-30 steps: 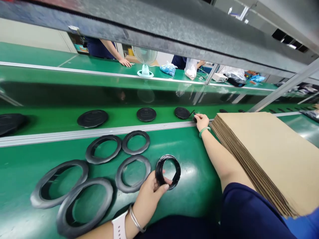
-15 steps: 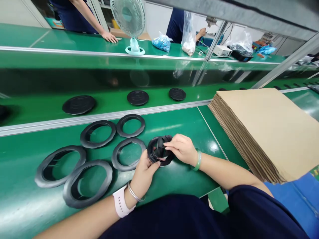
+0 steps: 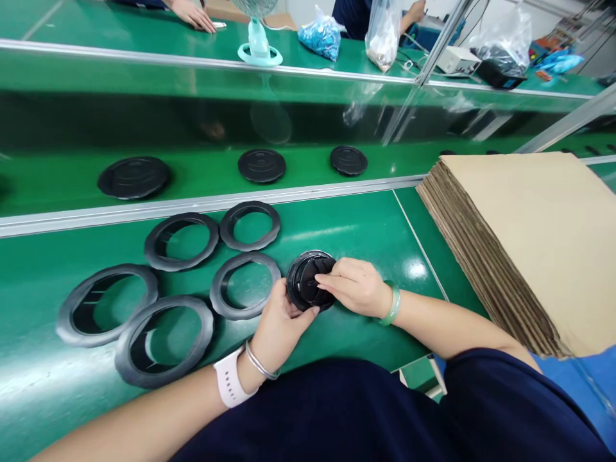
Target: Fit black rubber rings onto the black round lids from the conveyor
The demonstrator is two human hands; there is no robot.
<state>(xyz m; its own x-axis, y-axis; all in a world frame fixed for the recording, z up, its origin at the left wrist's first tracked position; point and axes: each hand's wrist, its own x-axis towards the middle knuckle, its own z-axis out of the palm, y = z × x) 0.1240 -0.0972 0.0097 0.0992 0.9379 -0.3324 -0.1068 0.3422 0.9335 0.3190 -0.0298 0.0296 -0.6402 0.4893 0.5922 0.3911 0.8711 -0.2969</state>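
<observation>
My left hand (image 3: 282,321) grips the lower left rim of a small black ring-shaped part (image 3: 294,282), thumb at its near edge. Inside this ring a black round disc (image 3: 310,292) lies nearly flush, covering the opening. The fingers of my right hand (image 3: 359,287) are pinched together at the middle of the disc; they partly hide what they grip there. Just left of the held part is a larger dark grey ring (image 3: 221,287), one of several lying on the green worktop (image 3: 356,224).
A tall stack of cardboard sheets (image 3: 539,237) stands to the right. Beyond the metal rail (image 3: 206,206), black round lids (image 3: 261,165) lie on a green belt (image 3: 202,183). On the far bench are a fan (image 3: 258,48), plastic bags (image 3: 321,35) and another person's hand (image 3: 192,14).
The black disc has turned from standing edge-up across the ring to lying nearly flat in it, with my right fingers still on it. The view has tilted down somewhat.
</observation>
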